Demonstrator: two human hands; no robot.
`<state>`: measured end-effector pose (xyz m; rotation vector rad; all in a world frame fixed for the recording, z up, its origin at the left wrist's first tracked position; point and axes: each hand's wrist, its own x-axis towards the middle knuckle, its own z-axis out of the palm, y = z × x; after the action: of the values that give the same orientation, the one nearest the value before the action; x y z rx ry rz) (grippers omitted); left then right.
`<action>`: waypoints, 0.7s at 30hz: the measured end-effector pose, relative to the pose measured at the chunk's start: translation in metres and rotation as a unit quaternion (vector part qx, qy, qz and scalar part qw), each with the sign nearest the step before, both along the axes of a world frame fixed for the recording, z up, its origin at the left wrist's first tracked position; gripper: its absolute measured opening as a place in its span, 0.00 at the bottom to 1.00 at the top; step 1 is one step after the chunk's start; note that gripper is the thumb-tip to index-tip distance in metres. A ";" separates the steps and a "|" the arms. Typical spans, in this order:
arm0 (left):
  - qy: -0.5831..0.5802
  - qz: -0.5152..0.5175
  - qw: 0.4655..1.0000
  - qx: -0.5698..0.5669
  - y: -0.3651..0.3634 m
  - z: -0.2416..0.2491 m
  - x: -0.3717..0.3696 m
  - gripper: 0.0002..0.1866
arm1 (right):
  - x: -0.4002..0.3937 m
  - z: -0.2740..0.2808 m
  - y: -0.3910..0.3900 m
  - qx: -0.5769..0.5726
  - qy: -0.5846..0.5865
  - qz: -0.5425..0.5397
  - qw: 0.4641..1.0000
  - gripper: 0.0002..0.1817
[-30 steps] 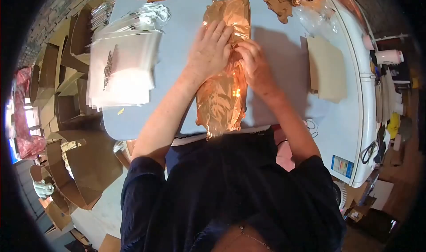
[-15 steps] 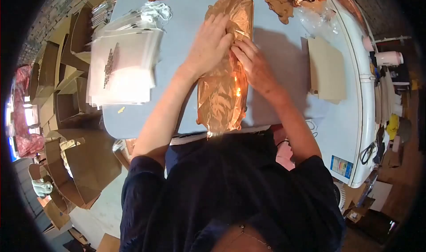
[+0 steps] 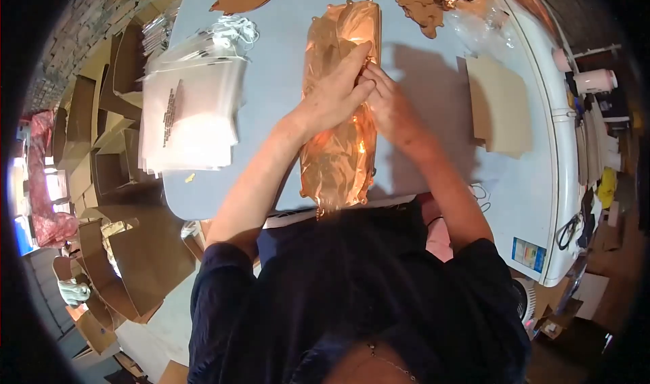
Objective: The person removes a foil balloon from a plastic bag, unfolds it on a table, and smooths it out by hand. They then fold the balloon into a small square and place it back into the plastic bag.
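Both hands meet on top of a long folded copper foil sheet [image 3: 338,133] lying lengthwise on the grey table [image 3: 284,113]. The left hand [image 3: 336,89] lies palm-down across it, fingers extended and pressed together toward the right hand [image 3: 391,106], whose fingertips pinch a fold of foil at the sheet's right edge. Both forearms angle inward from the torso. A stack of clear bags [image 3: 189,117] sits well apart to the left; cardboard pieces [image 3: 500,106] lie to the right.
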<state>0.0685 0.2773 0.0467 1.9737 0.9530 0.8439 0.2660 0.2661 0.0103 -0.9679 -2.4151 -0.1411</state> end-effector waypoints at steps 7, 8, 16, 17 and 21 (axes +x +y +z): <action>0.010 0.016 1.000 -0.025 0.000 0.000 0.004 0.36 | -0.003 -0.003 0.001 -0.066 0.103 -0.036 0.992 0.19; 0.013 0.015 0.999 -0.025 0.000 0.001 0.005 0.35 | -0.002 -0.004 0.002 -0.078 0.118 -0.034 0.989 0.18; 0.057 0.032 0.982 0.178 -0.004 -0.025 0.017 0.41 | 0.002 -0.002 0.008 -0.219 0.263 -0.072 0.937 0.11; 0.063 0.035 0.981 0.182 -0.005 -0.026 0.018 0.40 | 0.005 -0.004 0.011 -0.208 0.247 -0.073 0.944 0.11; 0.125 0.050 0.963 0.232 -0.005 -0.032 0.017 0.39 | 0.009 0.006 0.016 -0.221 0.205 -0.099 0.948 0.12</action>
<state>0.0856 0.2725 0.0144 2.4986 1.0774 0.9560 0.2748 0.2817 0.0162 -1.2896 -1.9927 0.5064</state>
